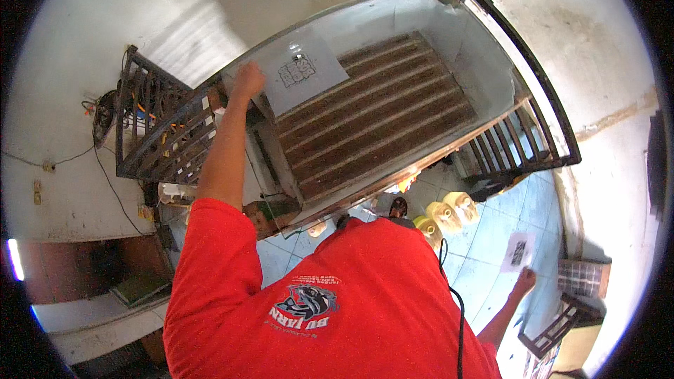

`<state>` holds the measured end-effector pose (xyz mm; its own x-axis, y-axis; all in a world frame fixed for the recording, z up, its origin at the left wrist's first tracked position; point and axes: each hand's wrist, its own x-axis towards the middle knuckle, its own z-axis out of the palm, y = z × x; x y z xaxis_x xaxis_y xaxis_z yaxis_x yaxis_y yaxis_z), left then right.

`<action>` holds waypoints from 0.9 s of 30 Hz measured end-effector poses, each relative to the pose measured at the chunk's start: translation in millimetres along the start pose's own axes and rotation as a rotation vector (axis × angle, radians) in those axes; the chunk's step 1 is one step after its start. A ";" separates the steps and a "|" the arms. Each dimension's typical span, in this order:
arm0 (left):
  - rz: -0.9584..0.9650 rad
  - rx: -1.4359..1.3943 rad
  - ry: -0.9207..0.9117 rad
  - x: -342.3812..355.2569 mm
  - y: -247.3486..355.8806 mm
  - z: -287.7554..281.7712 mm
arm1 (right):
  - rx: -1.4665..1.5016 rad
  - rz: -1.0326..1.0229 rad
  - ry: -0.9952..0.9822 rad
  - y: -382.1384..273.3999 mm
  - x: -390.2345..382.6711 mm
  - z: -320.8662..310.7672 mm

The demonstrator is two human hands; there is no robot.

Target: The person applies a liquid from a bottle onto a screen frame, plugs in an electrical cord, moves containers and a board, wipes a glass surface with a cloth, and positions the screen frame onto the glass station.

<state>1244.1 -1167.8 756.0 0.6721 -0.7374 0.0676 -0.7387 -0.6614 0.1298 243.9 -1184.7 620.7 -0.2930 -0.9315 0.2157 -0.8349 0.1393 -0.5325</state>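
Blue-tiled floor [479, 238], spread below the slatted box [484, 42]. Left hand [251, 78]: fingers curled, at the box's left end beside the larger printed sheet [309, 74]; whether an edge is gripped cannot be told. Right hand [524, 281]: fingers closed on one edge of a smaller printed sheet [517, 251], held right of the box. Larger printed sheet: laid partly over the box's slats [393, 91]. Yellow containers [444, 217]: stood before the box. Risk, as judged: smaller sheet could be creased by its one-edge hold; larger could be scuffed if dragged across slats.
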 end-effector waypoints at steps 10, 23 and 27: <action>-0.046 -0.521 0.080 4.5 4.2 -3.1 | 0.426 0.794 -0.013 96.6 -271.6 -40.3; 0.254 -1.010 0.140 -157.5 73.4 -154.7 | 0.041 0.311 -0.201 -18.7 -220.1 -24.8; 0.091 -1.083 0.024 -225.5 44.9 -160.7 | 0.529 0.245 -0.394 -33.0 -167.3 8.8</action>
<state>1067.6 -1009.2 905.5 0.6264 -0.7671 0.1386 -0.3561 -0.1235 0.9262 324.5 -1036.5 595.0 -0.1699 -0.9604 -0.2209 -0.3984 0.2720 -0.8760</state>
